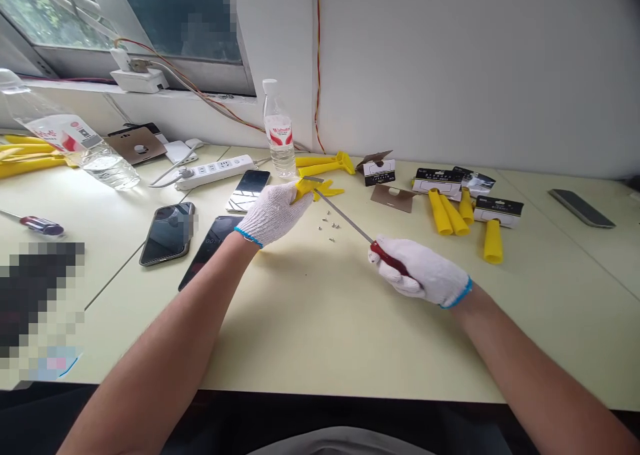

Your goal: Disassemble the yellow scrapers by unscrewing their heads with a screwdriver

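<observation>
My left hand [275,212], in a white knit glove, is closed around a yellow plastic tool head [304,188] with a grey metal strip at its top. A red-handled screwdriver [345,216] is gripped in my gloved right hand [420,268]. Its shaft slants up to the left, and the tip meets or nearly meets the yellow head; exact contact is too small to tell. Several small screws [326,223] lie on the table below the shaft. Just behind my left hand are more yellow plastic pieces [327,164].
A water bottle [280,132] stands behind my left hand, beside a power strip [215,172]. Phones [167,234] lie to the left, with another screwdriver [43,226] and a tilted bottle [75,135]. Yellow handles [447,212] and card packaging [393,198] lie at right.
</observation>
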A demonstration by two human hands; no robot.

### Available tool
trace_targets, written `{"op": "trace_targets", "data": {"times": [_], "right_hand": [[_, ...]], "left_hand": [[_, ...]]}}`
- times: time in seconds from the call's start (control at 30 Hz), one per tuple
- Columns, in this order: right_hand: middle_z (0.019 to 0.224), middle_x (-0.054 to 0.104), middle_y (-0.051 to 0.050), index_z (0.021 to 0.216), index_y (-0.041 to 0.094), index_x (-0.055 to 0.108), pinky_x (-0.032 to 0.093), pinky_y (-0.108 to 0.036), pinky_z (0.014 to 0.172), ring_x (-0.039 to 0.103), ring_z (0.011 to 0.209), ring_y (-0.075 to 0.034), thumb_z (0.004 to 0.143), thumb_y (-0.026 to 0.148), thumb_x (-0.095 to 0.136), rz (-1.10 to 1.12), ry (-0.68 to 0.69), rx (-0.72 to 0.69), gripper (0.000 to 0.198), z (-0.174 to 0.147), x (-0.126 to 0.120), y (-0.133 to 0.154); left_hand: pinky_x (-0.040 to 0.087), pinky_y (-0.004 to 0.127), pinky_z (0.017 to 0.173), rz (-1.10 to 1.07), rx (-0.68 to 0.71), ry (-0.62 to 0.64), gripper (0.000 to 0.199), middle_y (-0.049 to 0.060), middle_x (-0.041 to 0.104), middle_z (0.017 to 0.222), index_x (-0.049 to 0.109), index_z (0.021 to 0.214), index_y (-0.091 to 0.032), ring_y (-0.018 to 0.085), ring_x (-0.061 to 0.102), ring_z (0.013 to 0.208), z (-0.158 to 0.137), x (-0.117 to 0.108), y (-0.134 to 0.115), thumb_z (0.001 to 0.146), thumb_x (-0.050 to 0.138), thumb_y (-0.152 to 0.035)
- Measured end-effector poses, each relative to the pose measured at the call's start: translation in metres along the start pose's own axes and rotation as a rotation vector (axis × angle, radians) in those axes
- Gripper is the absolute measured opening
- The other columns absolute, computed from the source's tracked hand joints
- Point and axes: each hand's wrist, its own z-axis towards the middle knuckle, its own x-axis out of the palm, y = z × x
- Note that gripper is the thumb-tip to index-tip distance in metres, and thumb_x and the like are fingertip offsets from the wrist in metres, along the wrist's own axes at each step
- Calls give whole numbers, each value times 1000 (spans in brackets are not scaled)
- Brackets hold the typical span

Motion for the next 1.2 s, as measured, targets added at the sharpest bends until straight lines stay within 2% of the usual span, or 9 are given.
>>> {"op": "trace_targets", "data": {"times": [0.17,0.23,0.37,0.43,0.53,0.7,0.77,0.97,1.2], "right_hand": [[81,63,-7,93,22,66,39,-32,65,58,78,-23,93,50,67,-527,-660,-243,27,5,14,-2],[80,62,-6,93,22,67,39,-30,62,56,73,-21,94,54,65,-472,-563,-199,32,4,8,-3],[70,48,2,93,22,63,26,-24,43,33,49,-12,103,67,45,253,171,131,49,0,-9,-1],[69,46,4,93,22,59,21,-23,39,25,44,-9,104,61,44,486,327,205,43,0,-12,1],[69,54,1,93,22,62,25,-24,39,29,43,-10,104,59,44,296,170,95,43,1,-5,1],[97,76,-9,99,22,74,52,-35,80,68,90,-25,96,48,65,-510,-634,-379,27,5,7,-3],[102,77,-9,104,22,75,52,-36,82,69,93,-26,94,49,69,-500,-635,-321,29,5,3,-4],[76,62,-4,94,20,69,36,-26,48,50,55,-13,102,70,47,198,104,202,56,4,-10,-3],[90,73,-7,92,23,64,49,-35,74,65,82,-23,89,43,72,-508,-569,-143,23,3,11,5]], "left_hand": [[29,32,56,3,-67,26,47,2,49,58,49,61,-21,15,43,55,0,0,-1,96,59,-50],[31,32,57,10,-43,22,47,2,49,58,48,61,-21,15,43,55,0,2,-1,96,58,-50],[32,32,57,40,-9,31,45,1,48,58,47,61,-21,15,42,56,0,5,-2,96,59,-47],[31,32,57,42,-27,19,46,2,48,58,48,61,-21,15,43,56,0,4,-2,96,58,-48],[31,32,57,21,-66,24,45,2,49,59,49,62,-20,15,44,56,1,2,0,96,58,-48],[31,32,53,-65,-91,43,44,2,52,58,50,62,-21,15,45,54,-1,-1,1,94,61,-49],[31,31,51,-114,-90,42,46,3,53,58,49,62,-21,15,45,53,-2,0,1,94,61,-51],[31,31,53,-74,-88,88,44,2,52,58,49,62,-21,15,45,54,-2,0,-3,94,61,-48],[30,30,58,-72,-64,95,44,0,47,59,49,66,-21,14,40,60,-6,-2,-9,99,59,-48]]}}
